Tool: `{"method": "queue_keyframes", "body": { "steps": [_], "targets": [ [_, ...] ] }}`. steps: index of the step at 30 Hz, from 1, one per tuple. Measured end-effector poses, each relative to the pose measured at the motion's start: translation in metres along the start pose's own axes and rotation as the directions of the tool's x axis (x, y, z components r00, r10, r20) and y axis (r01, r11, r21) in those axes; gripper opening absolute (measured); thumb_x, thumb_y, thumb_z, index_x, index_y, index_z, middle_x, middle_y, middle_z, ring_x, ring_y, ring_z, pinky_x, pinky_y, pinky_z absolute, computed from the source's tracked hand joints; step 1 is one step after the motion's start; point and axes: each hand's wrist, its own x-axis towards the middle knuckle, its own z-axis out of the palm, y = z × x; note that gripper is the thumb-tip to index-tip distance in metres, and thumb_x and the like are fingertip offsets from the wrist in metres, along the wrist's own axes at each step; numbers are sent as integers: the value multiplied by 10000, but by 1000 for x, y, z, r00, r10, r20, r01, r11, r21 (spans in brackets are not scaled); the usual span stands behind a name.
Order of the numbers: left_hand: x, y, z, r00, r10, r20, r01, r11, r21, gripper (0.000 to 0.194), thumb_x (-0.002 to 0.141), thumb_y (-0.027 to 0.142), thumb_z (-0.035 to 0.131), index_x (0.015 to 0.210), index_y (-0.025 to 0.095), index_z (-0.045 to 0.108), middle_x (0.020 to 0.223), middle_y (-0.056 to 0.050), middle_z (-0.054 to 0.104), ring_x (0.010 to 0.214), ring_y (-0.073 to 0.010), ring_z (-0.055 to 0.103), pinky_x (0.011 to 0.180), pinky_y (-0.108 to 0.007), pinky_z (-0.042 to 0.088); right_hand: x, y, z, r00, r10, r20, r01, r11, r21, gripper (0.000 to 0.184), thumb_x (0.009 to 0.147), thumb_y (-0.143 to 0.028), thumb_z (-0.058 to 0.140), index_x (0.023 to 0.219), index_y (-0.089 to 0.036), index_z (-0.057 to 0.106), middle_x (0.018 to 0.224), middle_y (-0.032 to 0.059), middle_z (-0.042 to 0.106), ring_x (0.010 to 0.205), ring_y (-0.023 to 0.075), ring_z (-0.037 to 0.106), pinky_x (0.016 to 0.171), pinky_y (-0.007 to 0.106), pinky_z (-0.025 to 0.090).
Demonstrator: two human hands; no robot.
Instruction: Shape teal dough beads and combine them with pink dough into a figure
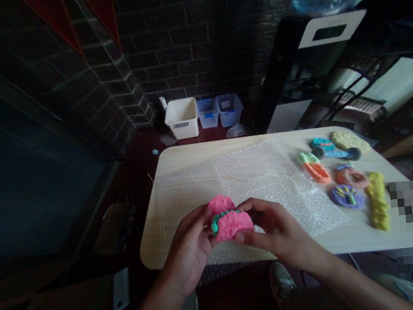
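Note:
Between my two hands is a pink clay piece (pixel 234 225) with a row of small green lumps (pixel 215 226) along its middle, held above the table. My left hand (pixel 191 246) grips it from the left side, with the fingers partly hidden behind it. On the right side, my right hand (pixel 274 229) has its thumb on the near pink part and its fingers curled round the back edge. Under the hands lies a sheet of bubble wrap (pixel 245 175), spread over the light wooden table (pixel 177 155).
Several clay pieces lie at the table's right, among them an orange and green one (pixel 316 171), a purple disc (pixel 346 197) and a yellow strip (pixel 378 202). Beyond the table stand a white basket (pixel 182 121), blue bins (pixel 230 111) and a water dispenser (pixel 287 79).

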Motion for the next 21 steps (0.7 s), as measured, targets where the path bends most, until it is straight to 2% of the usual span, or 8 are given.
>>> {"method": "queue_keyframes", "body": {
  "steps": [3,5,11,13,16,18,21],
  "targets": [
    [1,-2,-1,999,29,26,-31,997,65,233,874,352,875,1000,156,860,1036,-125,845,928,-251,795,840,-355,628,2,-3,-4,997,35,71,-41,996,78,276,865,-414,892,1012,-200,798,912,41,791,870,200,724,808,335,584],
    [1,-4,-2,997,54,47,-57,996,72,238,885,373,870,1012,171,870,1031,-119,849,961,-254,795,856,-351,624,3,-4,-6,996,43,78,-51,993,102,262,866,-401,895,1009,-200,805,951,52,805,886,198,730,824,334,587],
    [1,-7,-1,996,68,55,-72,995,70,203,914,330,831,1031,170,870,1079,-120,846,1068,-268,781,948,-368,604,2,2,-7,999,52,13,-53,996,73,347,807,-378,950,1067,-216,788,931,40,779,883,208,725,835,371,604],
    [0,-7,-2,996,65,65,-68,996,51,236,949,367,774,1028,164,864,1068,-126,841,1065,-279,778,958,-395,603,3,2,-8,999,53,-12,-52,997,65,376,774,-387,973,1053,-217,787,905,36,775,874,210,726,803,361,612],
    [-1,-7,-4,988,75,134,-87,993,81,330,1003,446,681,1085,172,847,1135,-133,825,1077,-287,766,948,-404,602,4,0,-9,997,73,-2,-73,995,63,373,754,-398,984,1004,-201,790,870,37,779,835,202,729,772,347,613],
    [-3,-6,-5,975,85,204,-123,976,182,331,977,445,734,1159,183,824,1177,-128,813,1079,-280,758,951,-386,593,4,0,-10,995,99,17,-100,993,70,366,759,-395,981,995,-195,785,877,43,785,827,200,733,779,353,613],
    [-5,-3,-1,962,91,257,-167,942,291,426,837,371,905,1206,189,797,1167,-113,809,1078,-274,752,957,-354,581,4,2,-10,993,112,23,-113,991,78,371,759,-394,978,999,-197,775,896,51,785,830,204,733,786,364,617]
  ]
}}
